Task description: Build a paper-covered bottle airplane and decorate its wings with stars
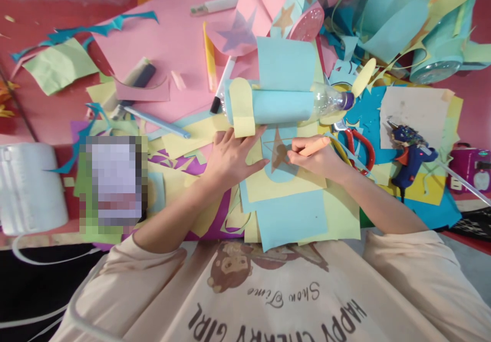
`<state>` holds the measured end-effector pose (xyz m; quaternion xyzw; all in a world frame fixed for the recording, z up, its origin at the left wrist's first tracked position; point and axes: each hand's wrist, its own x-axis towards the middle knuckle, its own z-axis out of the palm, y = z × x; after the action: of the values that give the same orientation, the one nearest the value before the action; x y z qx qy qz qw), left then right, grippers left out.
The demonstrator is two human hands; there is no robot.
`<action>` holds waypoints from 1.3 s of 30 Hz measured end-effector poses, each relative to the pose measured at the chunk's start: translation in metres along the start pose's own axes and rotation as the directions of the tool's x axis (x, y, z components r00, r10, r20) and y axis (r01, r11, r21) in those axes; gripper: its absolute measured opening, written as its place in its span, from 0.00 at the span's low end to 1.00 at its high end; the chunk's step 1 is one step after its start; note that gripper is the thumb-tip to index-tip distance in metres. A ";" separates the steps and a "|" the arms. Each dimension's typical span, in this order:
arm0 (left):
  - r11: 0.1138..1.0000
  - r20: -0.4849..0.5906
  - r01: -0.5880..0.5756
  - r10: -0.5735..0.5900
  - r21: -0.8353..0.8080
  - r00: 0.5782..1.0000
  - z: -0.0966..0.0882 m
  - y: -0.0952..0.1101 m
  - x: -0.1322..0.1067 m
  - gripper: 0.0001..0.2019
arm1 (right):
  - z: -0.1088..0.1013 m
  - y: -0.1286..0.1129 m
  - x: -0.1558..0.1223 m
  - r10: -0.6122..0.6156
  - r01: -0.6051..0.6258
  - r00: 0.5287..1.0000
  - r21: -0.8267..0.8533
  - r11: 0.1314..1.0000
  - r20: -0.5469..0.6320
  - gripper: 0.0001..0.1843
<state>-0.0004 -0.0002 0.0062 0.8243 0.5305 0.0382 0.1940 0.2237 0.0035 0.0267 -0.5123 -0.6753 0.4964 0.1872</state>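
My left hand [230, 159] lies flat with fingers spread on yellow paper [284, 186], holding it down. My right hand [318, 157] is closed round an orange pen or crayon [310, 150], its tip on a brown star shape [279, 153] that sits on a light blue paper piece [282, 173]. Just beyond both hands lies a plastic bottle [326, 101] wrapped in light blue paper [282, 106], with a yellow paper tab [242, 108] on it. More blue and yellow sheets [291, 219] lie under my forearms.
Red-handled scissors [360, 145] and a blue glue gun [410, 158] lie to the right. A large pink sheet [169, 40], a yellow pencil [209, 61], markers [215, 5] and paper scraps cover the far table. A white roll [30, 188] sits left.
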 end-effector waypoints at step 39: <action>1.000 0.010 0.002 -0.002 0.020 1.000 0.002 -0.001 0.000 0.33 | -0.001 0.003 0.001 -0.006 0.006 0.999 0.012 1.000 -0.039 0.17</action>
<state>-0.0009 -0.0003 0.0042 0.8259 0.5306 0.0285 0.1886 0.2252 0.0045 0.0242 -0.5187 -0.6701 0.4899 0.2049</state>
